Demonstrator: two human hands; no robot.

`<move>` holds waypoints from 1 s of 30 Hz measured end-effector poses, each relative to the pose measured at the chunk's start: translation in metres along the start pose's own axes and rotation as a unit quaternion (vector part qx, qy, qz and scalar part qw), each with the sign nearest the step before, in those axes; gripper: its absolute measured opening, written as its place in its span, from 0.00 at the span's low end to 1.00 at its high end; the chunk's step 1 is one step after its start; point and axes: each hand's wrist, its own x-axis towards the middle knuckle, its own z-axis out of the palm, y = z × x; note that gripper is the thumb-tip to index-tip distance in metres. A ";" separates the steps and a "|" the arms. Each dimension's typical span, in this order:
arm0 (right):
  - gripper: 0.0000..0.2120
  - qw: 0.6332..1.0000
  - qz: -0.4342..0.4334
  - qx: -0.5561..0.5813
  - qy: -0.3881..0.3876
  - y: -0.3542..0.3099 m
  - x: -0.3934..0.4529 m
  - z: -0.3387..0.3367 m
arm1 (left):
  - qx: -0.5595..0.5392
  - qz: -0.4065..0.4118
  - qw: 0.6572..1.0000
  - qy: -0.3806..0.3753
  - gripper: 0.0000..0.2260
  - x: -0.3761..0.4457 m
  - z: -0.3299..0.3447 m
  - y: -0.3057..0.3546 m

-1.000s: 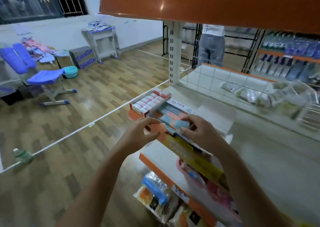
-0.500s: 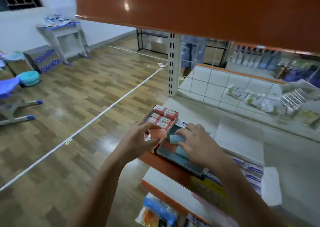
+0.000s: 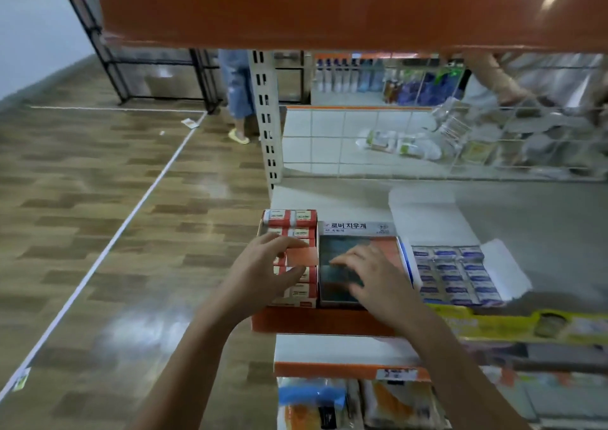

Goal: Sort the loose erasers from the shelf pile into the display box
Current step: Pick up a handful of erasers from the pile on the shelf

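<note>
Fingers (image 3: 342, 260) of right hand (image 3: 375, 281) spread, pressing flat on teal erasers (image 3: 335, 252) inside middle display box (image 3: 357, 229) on shelf (image 3: 329, 196). Left hand (image 3: 263, 271) pinching salmon-coloured eraser (image 3: 301, 256) between thumb and fingers, over box of red-labelled erasers (image 3: 291, 224) just beside.

Likely risks: salmon eraser slipping from so light a pinch and dropping off shelf edge; pressing too hard, tilting box off front lip.

Blurred by motion: eraser rows under right palm, count unclear. Loose pile not identifiable. Blue-labelled box (image 3: 450, 275) partly smeared.
</note>
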 end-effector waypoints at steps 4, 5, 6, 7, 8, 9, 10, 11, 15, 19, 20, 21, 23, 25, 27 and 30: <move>0.16 0.999 0.024 -0.007 0.019 -0.005 0.001 0.002 | -0.011 0.010 1.000 -0.026 0.16 0.005 -0.004 -0.002; 0.14 0.999 0.027 -0.015 0.022 -0.004 0.001 0.003 | -0.011 0.014 0.999 -0.027 0.16 0.006 -0.004 -0.002; 0.13 0.999 0.027 -0.025 0.022 -0.004 0.002 0.003 | -0.006 0.019 1.000 -0.025 0.16 0.008 -0.004 -0.001; 0.12 0.999 0.026 -0.036 0.021 -0.003 0.003 0.004 | 0.000 0.024 0.999 -0.023 0.17 0.009 -0.003 0.000; 0.11 0.999 0.026 -0.043 0.020 -0.002 0.003 0.005 | 0.006 0.030 0.999 -0.023 0.17 0.010 -0.002 0.001; 0.11 0.998 0.028 -0.046 0.021 -0.002 0.004 0.006 | 0.009 0.034 0.999 -0.026 0.17 0.011 -0.001 0.003; 0.10 0.998 0.029 -0.046 0.022 -0.002 0.004 0.006 | 0.010 0.038 0.999 -0.028 0.17 0.012 -0.001 0.005; 0.11 0.998 0.029 -0.045 0.018 -0.002 0.004 0.005 | 0.011 0.045 0.999 -0.027 0.17 0.013 0.000 0.006; 0.13 0.999 0.016 -0.037 0.002 0.001 0.000 -0.008 | 0.037 0.081 0.996 -0.030 0.17 0.017 0.007 0.017; 0.13 0.995 0.058 -0.037 0.078 0.015 -0.017 -0.040 | 0.069 0.122 0.988 -0.061 0.16 0.020 0.023 0.036; 0.12 0.992 0.082 -0.031 0.095 0.020 -0.022 -0.048 | 0.081 0.123 0.986 -0.073 0.16 0.020 0.029 0.041; 0.12 0.988 0.104 -0.023 0.107 0.025 -0.027 -0.054 | 0.090 0.124 0.985 -0.082 0.15 0.021 0.034 0.045; 0.13 0.983 0.145 -0.018 0.110 0.034 -0.035 -0.061 | 0.105 0.124 0.982 -0.100 0.14 0.024 0.043 0.052; 0.15 0.979 0.180 -0.016 0.093 0.040 -0.040 -0.063 | 0.122 0.124 0.977 -0.122 0.14 0.028 0.053 0.057; 0.16 0.977 0.199 0.000 0.078 0.045 -0.042 -0.061 | 0.135 0.121 0.974 -0.137 0.14 0.030 0.061 0.061; 0.13 0.976 0.202 0.025 0.074 0.049 -0.045 -0.057 | 0.126 0.114 0.975 -0.140 0.13 0.034 0.072 0.065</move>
